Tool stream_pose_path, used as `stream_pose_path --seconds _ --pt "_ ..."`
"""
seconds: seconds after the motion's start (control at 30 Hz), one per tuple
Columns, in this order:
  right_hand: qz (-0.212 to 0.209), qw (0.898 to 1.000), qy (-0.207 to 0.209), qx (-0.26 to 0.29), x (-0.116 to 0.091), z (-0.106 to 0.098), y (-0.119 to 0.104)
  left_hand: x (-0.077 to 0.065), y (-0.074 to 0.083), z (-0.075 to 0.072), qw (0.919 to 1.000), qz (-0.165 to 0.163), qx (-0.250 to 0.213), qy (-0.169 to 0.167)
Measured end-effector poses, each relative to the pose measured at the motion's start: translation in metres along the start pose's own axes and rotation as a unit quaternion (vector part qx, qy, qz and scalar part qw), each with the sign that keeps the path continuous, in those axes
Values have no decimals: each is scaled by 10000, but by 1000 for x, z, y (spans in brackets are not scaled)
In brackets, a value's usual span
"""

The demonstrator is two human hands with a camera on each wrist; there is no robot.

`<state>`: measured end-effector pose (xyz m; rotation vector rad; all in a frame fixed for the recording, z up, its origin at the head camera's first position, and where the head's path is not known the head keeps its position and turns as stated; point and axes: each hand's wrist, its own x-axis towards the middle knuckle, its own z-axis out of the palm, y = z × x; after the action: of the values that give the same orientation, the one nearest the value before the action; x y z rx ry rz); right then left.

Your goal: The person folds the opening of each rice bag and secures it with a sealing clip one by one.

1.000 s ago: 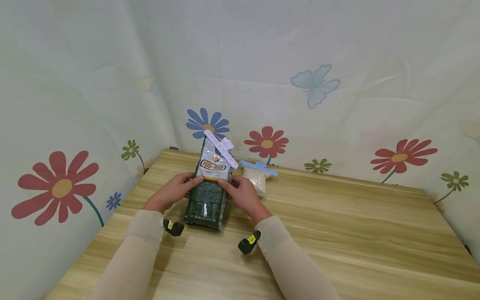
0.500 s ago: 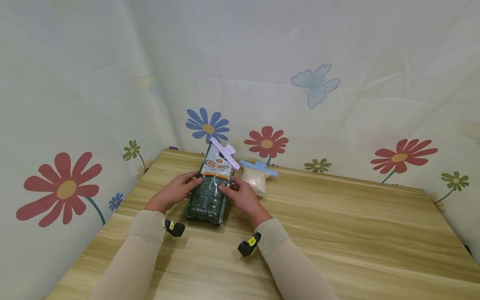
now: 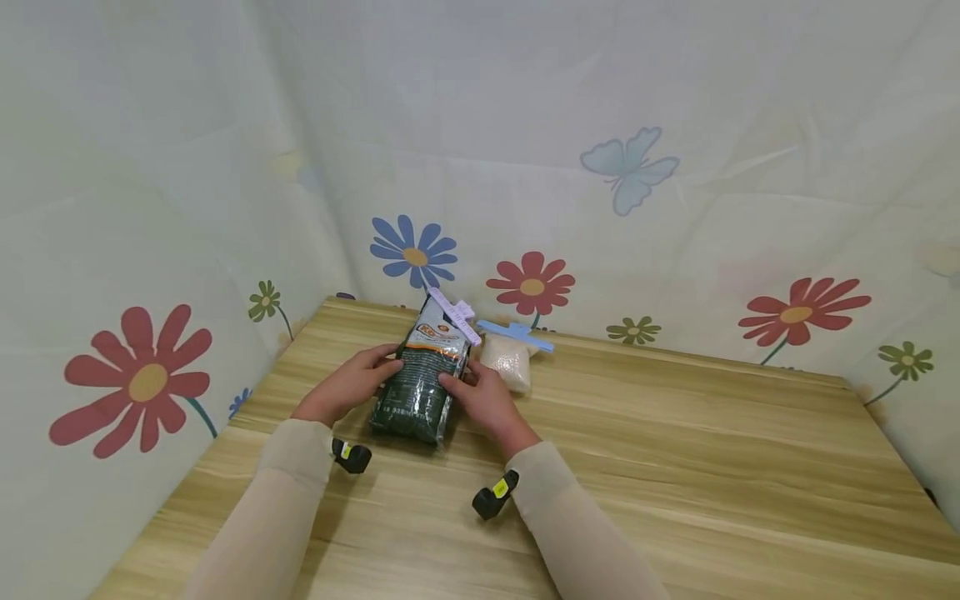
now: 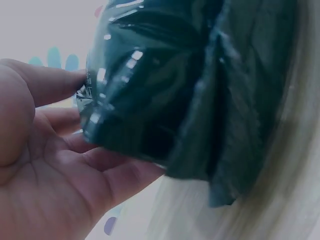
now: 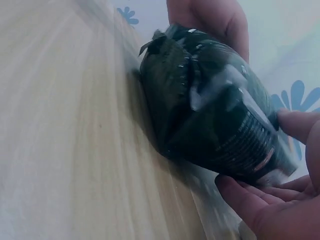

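A dark green and silver bag printed KO-KO (image 3: pixel 417 392) lies tilted back close over the table, its top pointing away. A pale purple bag clip (image 3: pixel 454 317) runs across its top end. My left hand (image 3: pixel 351 385) grips the left side, thumb on the front face. From the opposite side my right hand (image 3: pixel 489 402) holds it the same way. The left wrist view shows the folded bottom end of the bag (image 4: pixel 150 90) with fingers (image 4: pixel 127 177) under it. In the right wrist view, thumb and fingers sit on either side of the bag (image 5: pixel 210 110).
Just right of the green bag, a small clear bag of whitish grains (image 3: pixel 507 363) lies on the wooden table (image 3: pixel 675 450). A blue bag clip (image 3: pixel 517 335) crosses its top. Behind the table hangs a pale curtain (image 3: pixel 480 183) with printed flowers.
Both hands have lowered the green bag and leaned it back. Its clipped top has moved down and slightly right, toward the small bag, which stays in place.
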<state>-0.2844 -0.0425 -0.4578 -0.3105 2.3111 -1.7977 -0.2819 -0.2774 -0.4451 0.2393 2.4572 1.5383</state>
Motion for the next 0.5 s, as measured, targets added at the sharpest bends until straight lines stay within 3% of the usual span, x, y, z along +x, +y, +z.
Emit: stream_pose_path --seconds 0.23,0.5 --pt "97 9988 61 -483 -5 0 1 3 -6 1 10000 -65 -18 2" --pt "18 9988 125 -473 -8 -2 0 6 -2 4 9993 -57 347 119"
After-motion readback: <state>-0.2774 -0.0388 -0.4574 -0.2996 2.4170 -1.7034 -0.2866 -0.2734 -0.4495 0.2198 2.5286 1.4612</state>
